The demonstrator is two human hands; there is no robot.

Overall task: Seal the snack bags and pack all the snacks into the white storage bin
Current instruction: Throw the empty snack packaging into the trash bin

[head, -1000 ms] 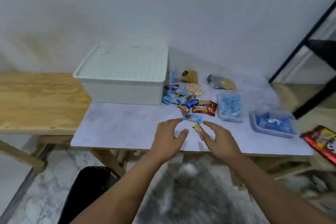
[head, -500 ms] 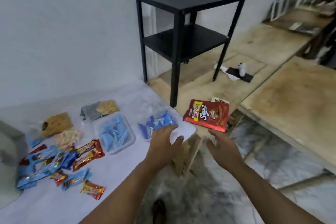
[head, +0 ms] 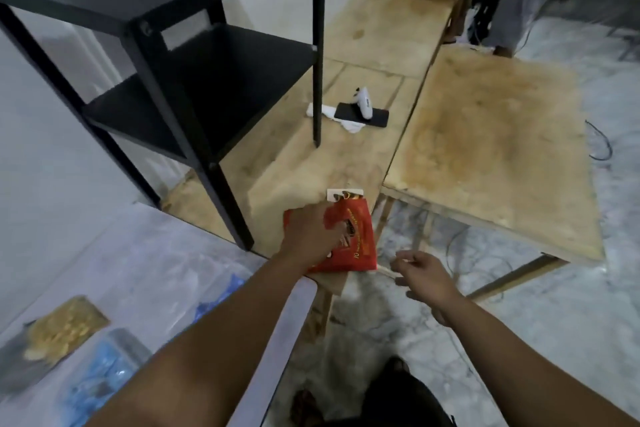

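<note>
Head view: left hand (head: 311, 236) is down on the red snack bag (head: 356, 246), fingers spread over its left half; looks like the start of a grab, but I can't tell if the fingers are curled under an edge or just lying flat on it. Right hand (head: 426, 277) hangs just right of the bag, off the bench edge, fingers loosely bent, holding nothing, not touching the bag. The bag lies flat at the near end of the plywood bench (head: 346, 163), just right of the black shelf unit (head: 194, 87), with a white card or packet (head: 343, 193) poking out from under its far edge. Progress, my read: early. This bag isn't lifted, can't say if it's sealed, and the white storage bin isn't in frame at all. On the white table (head: 145, 253) at near left there's a clear bag of yellowish snacks (head: 65, 326) and blue-wrapped items in clear trays (head: 100, 371), all unpacked as far as shown. So sealing plus all packing looks left to do. Writing: the red bag has yellow print and a dark logo patch, partly under the hand and motion-blurred; a "10" seems to start one yellow line, otherwise no brand readable. Far on the bench a white handheld device (head: 363, 102) sits on a black phone (head: 360, 114); no legible labels there.
</note>
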